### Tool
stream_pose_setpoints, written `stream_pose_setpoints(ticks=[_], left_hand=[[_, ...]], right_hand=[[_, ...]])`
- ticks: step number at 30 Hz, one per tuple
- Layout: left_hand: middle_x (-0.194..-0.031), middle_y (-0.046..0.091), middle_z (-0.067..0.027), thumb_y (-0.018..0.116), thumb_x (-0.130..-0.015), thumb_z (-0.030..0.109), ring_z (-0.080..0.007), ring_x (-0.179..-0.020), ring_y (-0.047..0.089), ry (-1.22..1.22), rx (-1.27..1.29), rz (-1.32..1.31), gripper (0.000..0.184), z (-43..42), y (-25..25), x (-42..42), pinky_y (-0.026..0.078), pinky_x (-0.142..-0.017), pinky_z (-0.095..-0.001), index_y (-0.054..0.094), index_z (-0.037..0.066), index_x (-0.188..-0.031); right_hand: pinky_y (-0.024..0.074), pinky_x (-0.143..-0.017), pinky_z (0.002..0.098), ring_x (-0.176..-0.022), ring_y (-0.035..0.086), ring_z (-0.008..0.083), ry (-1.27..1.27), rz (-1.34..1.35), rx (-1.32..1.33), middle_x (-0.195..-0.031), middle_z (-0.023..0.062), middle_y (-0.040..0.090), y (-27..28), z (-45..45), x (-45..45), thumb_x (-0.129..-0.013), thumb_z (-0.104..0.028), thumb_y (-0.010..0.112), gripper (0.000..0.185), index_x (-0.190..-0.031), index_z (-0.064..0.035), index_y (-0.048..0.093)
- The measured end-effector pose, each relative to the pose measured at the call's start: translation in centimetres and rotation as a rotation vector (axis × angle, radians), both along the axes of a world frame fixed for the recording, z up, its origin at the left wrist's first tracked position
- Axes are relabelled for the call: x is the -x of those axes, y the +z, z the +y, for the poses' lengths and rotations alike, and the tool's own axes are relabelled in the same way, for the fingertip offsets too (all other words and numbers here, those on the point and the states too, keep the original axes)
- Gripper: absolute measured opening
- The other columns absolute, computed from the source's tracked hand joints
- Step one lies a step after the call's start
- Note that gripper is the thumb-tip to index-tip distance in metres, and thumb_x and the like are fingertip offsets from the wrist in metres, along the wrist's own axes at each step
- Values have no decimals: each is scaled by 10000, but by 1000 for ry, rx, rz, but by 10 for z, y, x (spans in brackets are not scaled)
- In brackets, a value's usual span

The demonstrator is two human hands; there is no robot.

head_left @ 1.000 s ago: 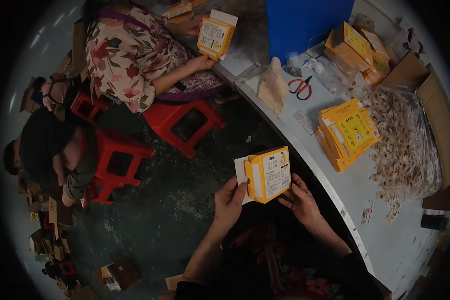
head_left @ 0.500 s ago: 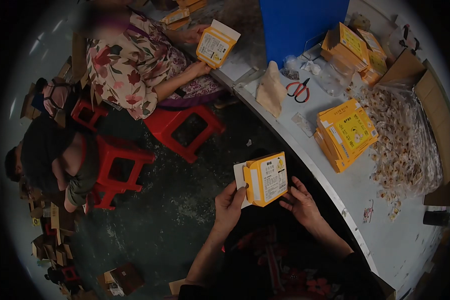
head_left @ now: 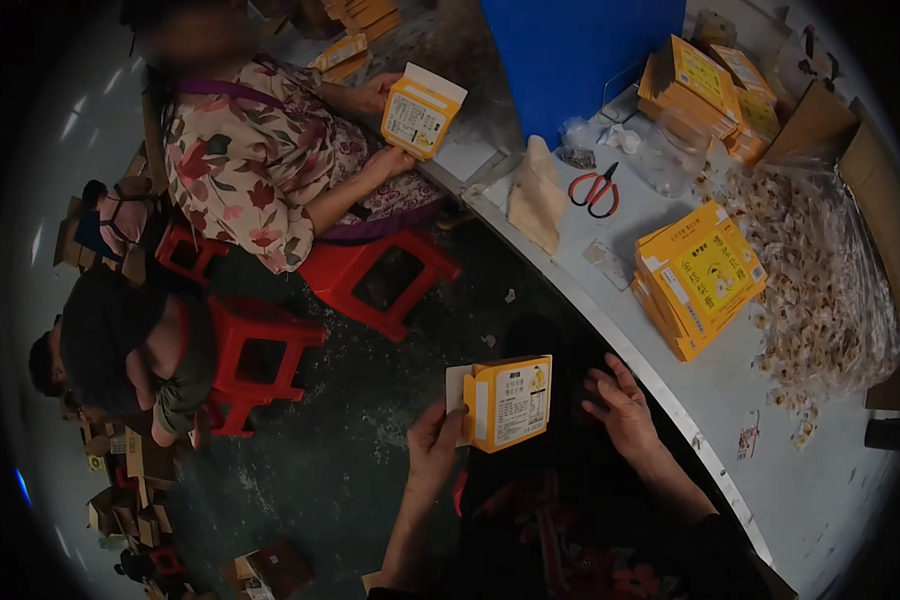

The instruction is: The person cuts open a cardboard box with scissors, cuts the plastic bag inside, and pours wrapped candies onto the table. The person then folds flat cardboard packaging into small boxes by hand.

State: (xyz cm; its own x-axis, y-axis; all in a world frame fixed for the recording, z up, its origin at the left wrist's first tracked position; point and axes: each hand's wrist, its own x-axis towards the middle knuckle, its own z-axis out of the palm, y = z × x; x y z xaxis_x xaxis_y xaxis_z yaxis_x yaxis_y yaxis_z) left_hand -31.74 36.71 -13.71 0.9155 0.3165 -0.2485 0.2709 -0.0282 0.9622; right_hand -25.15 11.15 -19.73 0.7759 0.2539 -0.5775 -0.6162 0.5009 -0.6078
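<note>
My left hand [head_left: 435, 440] grips a yellow carton [head_left: 510, 405] by its left side, thumb near the pale end flap [head_left: 457, 388] that stands out from it. The carton is opened out into box shape, and its printed label panel faces me. To its right, apart from it, my right hand [head_left: 620, 405] is held near the table edge with fingers spread and nothing in them. On the table above lies a stack of flat yellow cartons [head_left: 705, 275].
Red-handled cutters [head_left: 597, 190], a beige cloth [head_left: 538, 200] and many small wrapped pieces [head_left: 820, 290] lie on the table [head_left: 710, 400]. A co-worker [head_left: 240, 170] holds another yellow carton [head_left: 422, 112]. Red stools [head_left: 265, 350] stand on the floor at left.
My left hand has carried the carton slightly left and down. My right hand has moved away from the carton toward the right. The view has shifted a little.
</note>
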Motion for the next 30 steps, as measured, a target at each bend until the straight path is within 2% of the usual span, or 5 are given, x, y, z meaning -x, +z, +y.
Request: stream_pose_setpoints(ticks=[2, 4, 19, 30], left_hand=[[-881, 613, -25, 494, -886, 58, -57, -804, 536, -22, -29, 16, 245, -2, 0, 0, 438, -710, -204, 571, -22, -1105], [-879, 614, -26, 495, -887, 61, -57, -807, 536, -29, -7, 24, 244, -6, -1, -1, 439, -708, -205, 573, -20, -1103], [-843, 597, -11, 497, -888, 81, -44, -765, 508, -77, -13, 64, 248, -10, 1, -6, 425, -681, -193, 571, -24, -1100], [-835, 598, -12, 494, -890, 87, -44, -766, 508, -73, 26, 93, 256, -7, -3, -1, 429, -679, -194, 565, -32, -1105]], right_hand=[[416, -865, 370, -1053, 494, 150, -5, 12, -7, -1191, 16, 503, -1, -1, -3, -800, -204, 658, 544, -1283, -194, 408], [417, -873, 339, -1046, 491, 154, -13, 54, -11, -1193, 47, 477, 0, -1, -3, -820, -131, 620, 550, -1312, -155, 376], [431, -849, 344, -1030, 515, 163, 68, 74, -29, -1157, 53, 506, -12, 1, 3, -810, -125, 621, 510, -1272, -110, 406], [439, -843, 347, -1016, 529, 159, 80, 82, -48, -1144, 52, 520, -16, 2, 5, -811, -121, 623, 483, -1255, -118, 433]])
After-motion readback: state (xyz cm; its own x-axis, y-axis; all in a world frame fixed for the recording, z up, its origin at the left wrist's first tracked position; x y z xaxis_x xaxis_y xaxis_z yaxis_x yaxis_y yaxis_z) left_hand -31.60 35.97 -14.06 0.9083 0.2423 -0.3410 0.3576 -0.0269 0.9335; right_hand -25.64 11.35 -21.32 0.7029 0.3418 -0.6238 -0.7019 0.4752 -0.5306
